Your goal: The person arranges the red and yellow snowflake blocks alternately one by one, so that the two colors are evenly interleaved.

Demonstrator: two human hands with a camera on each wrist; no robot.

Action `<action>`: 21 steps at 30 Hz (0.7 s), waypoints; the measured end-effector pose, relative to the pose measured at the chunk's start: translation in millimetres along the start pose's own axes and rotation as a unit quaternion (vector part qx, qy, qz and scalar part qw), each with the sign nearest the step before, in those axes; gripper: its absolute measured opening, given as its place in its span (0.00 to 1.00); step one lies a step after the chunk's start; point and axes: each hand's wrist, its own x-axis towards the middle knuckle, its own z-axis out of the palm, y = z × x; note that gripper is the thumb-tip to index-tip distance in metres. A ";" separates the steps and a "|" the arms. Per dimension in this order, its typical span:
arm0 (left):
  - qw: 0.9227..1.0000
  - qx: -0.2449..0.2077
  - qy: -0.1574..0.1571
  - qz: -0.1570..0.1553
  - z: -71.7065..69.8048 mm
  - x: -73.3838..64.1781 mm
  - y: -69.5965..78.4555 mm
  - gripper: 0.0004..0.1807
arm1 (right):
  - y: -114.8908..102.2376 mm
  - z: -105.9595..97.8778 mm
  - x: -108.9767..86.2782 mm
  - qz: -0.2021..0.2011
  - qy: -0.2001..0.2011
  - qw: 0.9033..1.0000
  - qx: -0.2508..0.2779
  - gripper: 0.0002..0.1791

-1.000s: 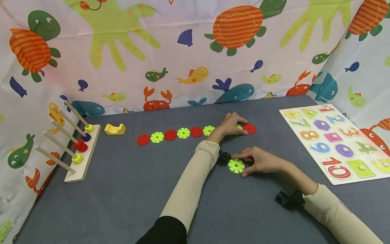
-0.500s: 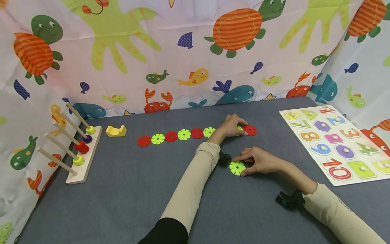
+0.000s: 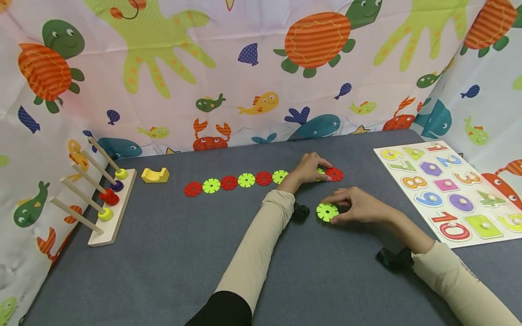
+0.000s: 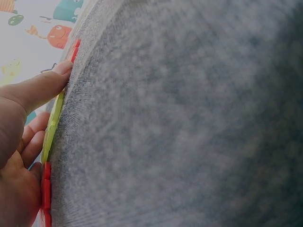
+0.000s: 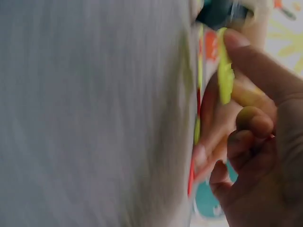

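A row of red and yellow-green notched plastic discs lies on the grey tabletop. My left hand (image 3: 306, 168) rests over its right end, thumb and index finger at the edges of the last red disc (image 3: 335, 174). Beside that, a yellow-green disc (image 4: 53, 125) shows under the hand in the left wrist view. Part of the row is covered by this hand. Nearer me, my right hand (image 3: 363, 206) pinches a separate yellow-green disc (image 3: 327, 212) between thumb and index finger. In the right wrist view this disc (image 5: 225, 71) is raised off the cloth, its shadow below.
At the left stands a wooden peg rack (image 3: 116, 208) with coloured rings on its slanting pegs. A yellow curved block (image 3: 155, 175) sits near it. On the right lies a number puzzle board (image 3: 444, 190). A printed cloth (image 3: 163, 113) borders the table at the back and sides.
My right hand has lifted the yellow-green disc and carried it slightly away from me and to the right. The left hand has stayed at the row's end.
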 end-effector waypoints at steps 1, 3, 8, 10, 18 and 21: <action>1.000 0.000 -0.001 0.000 -0.4 -0.1 -0.3 0.22 | 2.1 -6.2 -0.6 0.014 0.011 1.000 -0.001 0.25; 1.000 -0.001 -0.004 0.001 -0.8 -0.3 -0.8 0.23 | 9.5 -18.5 -1.3 0.039 0.035 0.999 -0.007 0.25; 1.000 -0.010 -0.010 0.000 -0.6 -0.3 -0.9 0.23 | 34.5 -44.0 -0.6 0.112 0.119 0.985 -0.052 0.25; 1.000 -0.015 -0.009 -0.005 -0.4 0.0 -1.0 0.23 | 44.1 -50.3 0.2 0.146 0.148 0.976 -0.066 0.26; 1.000 -0.017 -0.007 -0.010 0.7 1.6 -2.6 0.22 | 65.8 -57.7 3.0 0.224 0.167 0.958 -0.063 0.32; 1.000 -0.016 -0.006 -0.010 0.1 1.3 -2.3 0.22 | 68.1 -58.1 5.1 0.240 0.163 0.955 -0.063 0.33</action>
